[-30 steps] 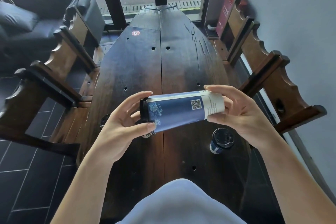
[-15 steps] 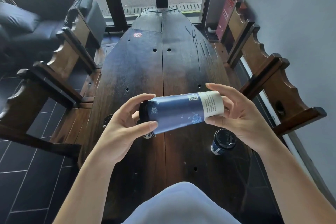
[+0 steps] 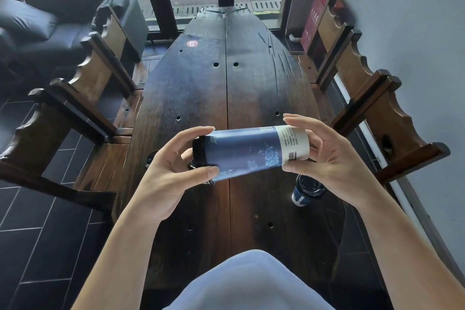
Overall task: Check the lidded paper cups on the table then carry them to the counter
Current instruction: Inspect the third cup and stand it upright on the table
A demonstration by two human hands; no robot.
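- The left hand (image 3: 171, 171) is clamped on the lid end of the blue paper cup (image 3: 249, 152), thumb under and fingers over the black lid (image 3: 198, 151).
- The blue paper cup lies on its side in the air above the near half of the tabletop (image 3: 251, 88), lid to the left and white-banded base to the right — held between both hands, touching no surface.
- It is likely light, with thin walls that will dent under a hard squeeze; the pressed-on lid may pop or leak while the cup is sideways, so the stiff rim and the base look like the safest holds.
- The right hand (image 3: 332, 158) is closed around the base, fingertips over the white band.
- A second cup (image 3: 305, 190) stands upright near the right edge of the tabletop, just below the right hand — an elbow could tip it.
- What may be other cups shows under the left hand; too hidden to tell.
- Heavy wooden benches (image 3: 372, 108) flank both long edges and narrow the way out; the counter is not in view.
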